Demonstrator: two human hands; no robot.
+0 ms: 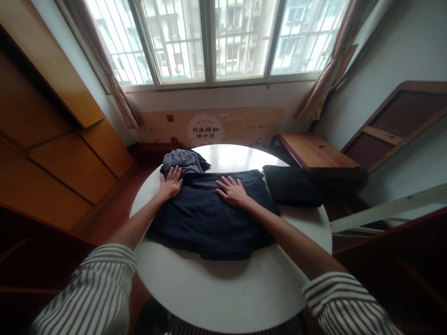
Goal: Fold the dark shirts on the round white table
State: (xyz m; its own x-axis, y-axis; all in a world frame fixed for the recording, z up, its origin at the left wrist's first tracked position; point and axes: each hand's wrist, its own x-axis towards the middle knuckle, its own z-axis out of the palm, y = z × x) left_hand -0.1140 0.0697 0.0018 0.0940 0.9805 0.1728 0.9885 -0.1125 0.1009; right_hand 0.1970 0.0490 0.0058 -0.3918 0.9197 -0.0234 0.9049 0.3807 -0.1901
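A dark navy garment (209, 218) lies spread flat across the middle of the round white table (223, 293); its exact kind I cannot tell. My left hand (170, 184) rests on its far left corner, fingers spread, with the fingertips near a crumpled grey and black cloth (183, 161). Flat on the upper middle of the navy garment lies my right hand (232, 190), its fingers apart. Beyond the garment's right edge sits a folded black cloth (291, 186). Neither hand grips anything.
Behind the table stand a wooden side table (317, 149) and a long printed box panel (244, 123) under the barred window (240, 37). Wooden cabinets (70, 158) line the left side. A pale rail (387, 207) runs close to the table's right edge.
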